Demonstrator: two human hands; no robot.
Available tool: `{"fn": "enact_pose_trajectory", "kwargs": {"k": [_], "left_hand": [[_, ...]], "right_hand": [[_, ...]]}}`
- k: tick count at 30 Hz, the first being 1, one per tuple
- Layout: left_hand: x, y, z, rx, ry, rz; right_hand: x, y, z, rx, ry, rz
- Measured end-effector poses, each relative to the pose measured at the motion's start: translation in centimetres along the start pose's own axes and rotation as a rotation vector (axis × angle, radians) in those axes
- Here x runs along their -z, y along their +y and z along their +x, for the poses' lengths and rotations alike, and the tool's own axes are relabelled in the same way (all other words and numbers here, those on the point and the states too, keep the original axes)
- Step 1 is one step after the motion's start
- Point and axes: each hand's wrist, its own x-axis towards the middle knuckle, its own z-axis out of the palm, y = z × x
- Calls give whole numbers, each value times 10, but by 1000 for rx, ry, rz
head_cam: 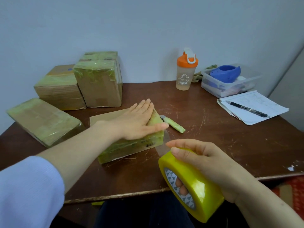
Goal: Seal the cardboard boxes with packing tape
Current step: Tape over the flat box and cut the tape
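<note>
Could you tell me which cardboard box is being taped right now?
The box at front centre: the left hand presses flat on it, and tape runs from it to the roll the right hand grips. The other boxes stand untouched.

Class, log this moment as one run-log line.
left hand: flat on box | right hand: grips tape roll | strip: reaches box
</note>
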Motion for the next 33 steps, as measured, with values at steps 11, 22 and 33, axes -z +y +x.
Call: {"fn": "enact_pose_trajectory", "kwargs": {"k": [11,22,33], "left_hand": [[6,-16,15,-6,96,52],[-19,-10,9,-96,314,222],[-22,-3,6,-109,347,134]], "right_hand": [[-4,-8,23,46,22,-17],[0,-5,26,4,-15,4],[0,-4,22,9,-16,30]]}}
